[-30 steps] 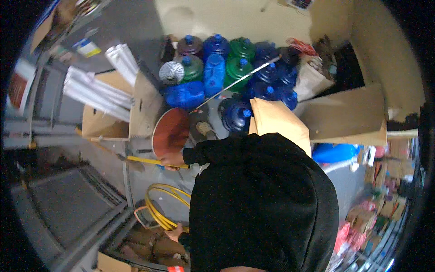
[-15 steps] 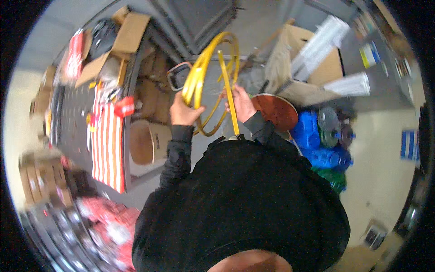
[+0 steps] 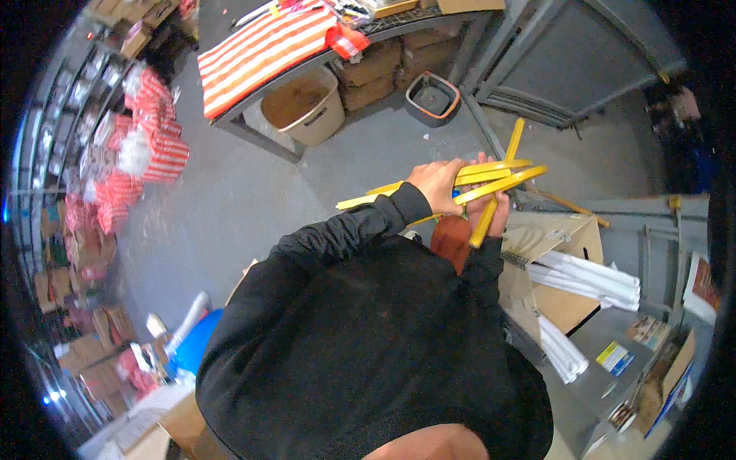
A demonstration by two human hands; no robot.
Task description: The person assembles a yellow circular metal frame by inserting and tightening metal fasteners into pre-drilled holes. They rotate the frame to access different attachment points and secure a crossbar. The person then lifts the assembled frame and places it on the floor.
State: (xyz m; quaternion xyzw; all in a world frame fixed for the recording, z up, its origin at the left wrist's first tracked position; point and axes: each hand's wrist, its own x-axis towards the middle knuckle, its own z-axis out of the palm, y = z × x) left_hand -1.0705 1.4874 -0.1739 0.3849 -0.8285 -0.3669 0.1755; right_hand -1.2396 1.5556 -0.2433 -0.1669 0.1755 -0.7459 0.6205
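Observation:
A coil of yellow hose or flat tubing is held in front of my chest, seen nearly edge-on. My left hand is closed round its loops, the thumb side toward the right. Behind the loops, my right hand grips the coil from the far right, its fingers partly hidden. One straight yellow length crosses the coil, sticking out above and below my right hand. Other yellow strands reach left past my left wrist. Just below the hands shows a reddish-brown round surface, partly covered by my body.
A table with an orange-and-white striped cloth stands ahead to the left. Beneath it are a beige bin and a dark tray with an orange rim. A cardboard box with white tubes stands close on my right. Shelves line the left.
My view has swung to the right, toward the box. The coil has tipped from upright, open loops to nearly flat, and both hands are now closer together on it.

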